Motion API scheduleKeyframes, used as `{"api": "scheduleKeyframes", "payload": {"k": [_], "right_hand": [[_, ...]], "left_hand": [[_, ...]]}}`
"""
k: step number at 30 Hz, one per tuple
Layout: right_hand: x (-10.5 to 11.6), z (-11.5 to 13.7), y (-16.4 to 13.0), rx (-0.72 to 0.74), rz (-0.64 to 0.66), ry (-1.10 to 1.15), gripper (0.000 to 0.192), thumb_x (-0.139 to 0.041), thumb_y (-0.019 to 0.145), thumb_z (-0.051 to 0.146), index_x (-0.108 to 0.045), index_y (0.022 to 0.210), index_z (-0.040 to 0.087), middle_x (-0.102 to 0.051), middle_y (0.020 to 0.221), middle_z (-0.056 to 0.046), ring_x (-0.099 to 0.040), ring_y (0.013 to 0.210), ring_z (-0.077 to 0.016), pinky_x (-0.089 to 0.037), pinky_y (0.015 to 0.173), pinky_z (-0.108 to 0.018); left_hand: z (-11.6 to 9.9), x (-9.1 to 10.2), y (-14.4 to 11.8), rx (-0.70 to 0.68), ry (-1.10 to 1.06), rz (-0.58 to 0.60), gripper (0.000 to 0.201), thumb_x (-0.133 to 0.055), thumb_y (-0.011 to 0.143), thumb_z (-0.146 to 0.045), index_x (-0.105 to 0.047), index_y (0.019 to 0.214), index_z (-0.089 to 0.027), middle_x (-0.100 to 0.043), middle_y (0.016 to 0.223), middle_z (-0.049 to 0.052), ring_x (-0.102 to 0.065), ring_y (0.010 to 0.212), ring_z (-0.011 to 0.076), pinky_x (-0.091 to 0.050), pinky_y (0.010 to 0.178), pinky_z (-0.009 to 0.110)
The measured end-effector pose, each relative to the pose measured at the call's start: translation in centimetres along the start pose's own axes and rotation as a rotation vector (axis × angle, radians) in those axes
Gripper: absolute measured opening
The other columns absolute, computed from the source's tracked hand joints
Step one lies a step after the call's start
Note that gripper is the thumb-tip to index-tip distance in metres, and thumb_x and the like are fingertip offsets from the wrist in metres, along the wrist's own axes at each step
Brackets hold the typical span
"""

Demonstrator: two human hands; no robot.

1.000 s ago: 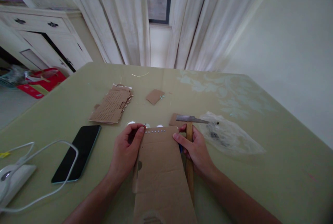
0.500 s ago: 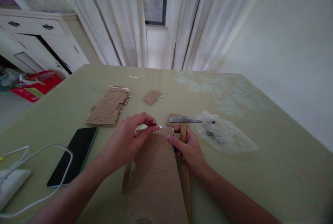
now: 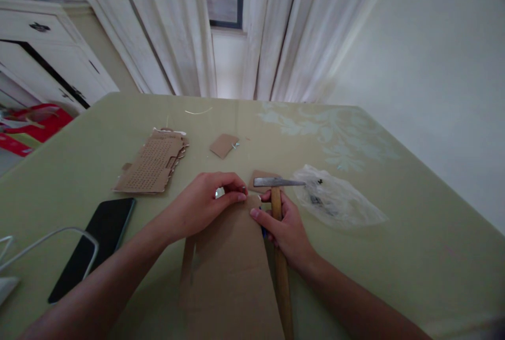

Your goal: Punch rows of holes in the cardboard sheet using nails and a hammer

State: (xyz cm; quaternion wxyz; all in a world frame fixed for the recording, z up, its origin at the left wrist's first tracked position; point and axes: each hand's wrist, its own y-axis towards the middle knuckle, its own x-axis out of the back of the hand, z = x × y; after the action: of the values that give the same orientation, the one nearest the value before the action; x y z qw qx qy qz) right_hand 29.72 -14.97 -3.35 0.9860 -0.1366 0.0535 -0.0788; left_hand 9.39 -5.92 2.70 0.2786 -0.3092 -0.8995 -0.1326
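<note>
Cardboard strip [image 3: 232,266] flat on surface [image 3: 394,256]; left hand [image 3: 205,206] pinches at its far edge, right hand [image 3: 286,229] gripping wooden hammer [image 3: 278,224].

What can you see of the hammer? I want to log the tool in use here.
The hammer has a slim grey metal head, set crosswise at the far end of a plain light wooden handle. The handle runs toward the camera, low over the green table, along the right edge of the cardboard sheet. The right hand grips it just below the head.
</note>
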Motion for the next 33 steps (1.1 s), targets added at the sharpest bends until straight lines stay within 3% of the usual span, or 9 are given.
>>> {"api": "scheduleKeyframes", "payload": {"k": [33], "right_hand": [[0.12,-0.11,-0.16,-0.022,0.019,-0.038,0.052,-0.089,0.078,0.053,-0.055,0.106,0.025,-0.053,0.058,0.011,-0.041,0.040,-0.0081,-0.030,0.035,-0.019]], "left_hand": [[-0.30,0.26,-0.10,-0.042,0.060,0.013,0.019,-0.062,0.100,-0.027,-0.080,0.095,-0.027,-0.083,0.093,0.000,-0.076,0.085,0.0214,-0.054,0.079,0.030]]}}
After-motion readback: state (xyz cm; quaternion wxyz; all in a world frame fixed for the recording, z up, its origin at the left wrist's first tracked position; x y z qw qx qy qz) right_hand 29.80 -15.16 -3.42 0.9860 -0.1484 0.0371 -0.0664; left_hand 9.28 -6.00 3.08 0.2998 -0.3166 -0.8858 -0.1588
